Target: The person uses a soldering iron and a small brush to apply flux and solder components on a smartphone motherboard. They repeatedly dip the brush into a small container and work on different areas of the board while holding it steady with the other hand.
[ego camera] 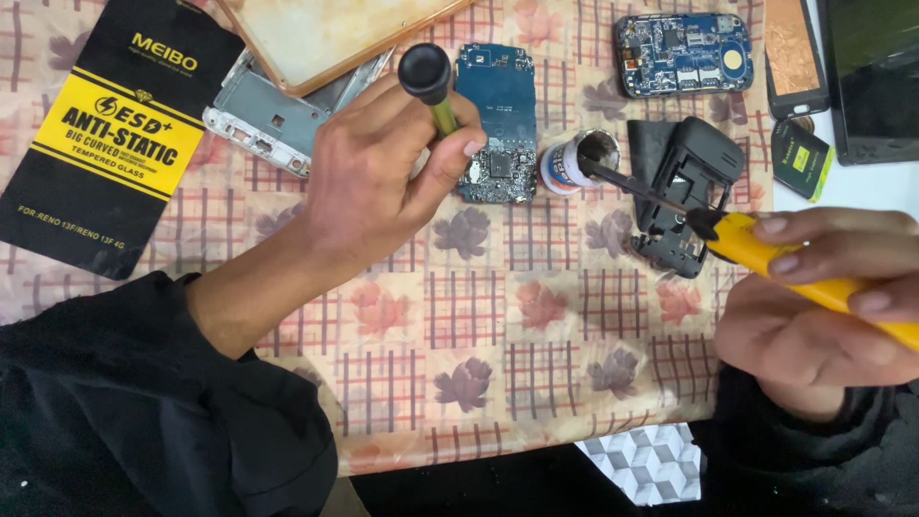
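My right hand (823, 297) grips the yellow soldering iron (766, 254), tip in the flux pot (579, 161); left hand (383, 163) clasps a green-handled tool (431, 91) — pot could tip.

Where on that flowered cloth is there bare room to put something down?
The widest free patch is the near middle of the tablecloth, between the left hand and right hand, below the blue circuit board and small paste pot. The far edge is crowded with boards, phone frames and a black packet.

Table (536, 383) under checked floral cloth: blue circuit boards (498, 124), black packet (105, 134), small jar (574, 163), phone frame (263, 110).
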